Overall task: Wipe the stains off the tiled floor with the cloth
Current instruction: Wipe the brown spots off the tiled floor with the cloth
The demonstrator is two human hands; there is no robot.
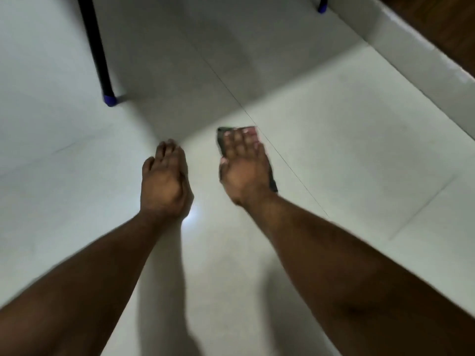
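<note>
Right hand [244, 170] flat on cloth [273, 179], left hand [164, 183] on tiled floor [347, 155]

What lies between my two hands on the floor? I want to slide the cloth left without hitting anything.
Only bare tile shows in the head view between the left hand and the right hand pressing the cloth.

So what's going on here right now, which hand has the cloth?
The right hand presses a dark cloth flat against the tiled floor, fingers extended over it, close beside a grout line. The left hand rests flat on the bare floor beside it, holding nothing. A black furniture leg with a blue foot stands farther ahead on the left. The picture is blurred, so no stains can be made out.
</note>
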